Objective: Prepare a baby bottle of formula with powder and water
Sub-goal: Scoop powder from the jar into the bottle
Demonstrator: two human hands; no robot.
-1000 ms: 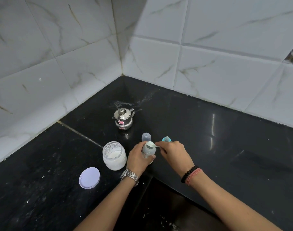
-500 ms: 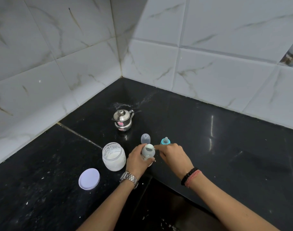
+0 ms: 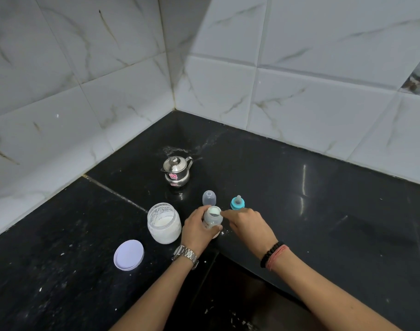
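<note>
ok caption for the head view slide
Left hand steadies open baby bottle while right hand tips powder in.

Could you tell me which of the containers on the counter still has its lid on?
The steel pot near the corner: its knobbed lid sits on top, while the powder jar and baby bottle stand open.

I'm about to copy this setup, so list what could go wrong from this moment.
1. The bottle has a narrow mouth, and the right hand tips powder in at its rim; white specks already lie by its base, so more may spill.
2. The powder jar stands open beside the left hand, its lid off; a nudge could knock it.
</note>
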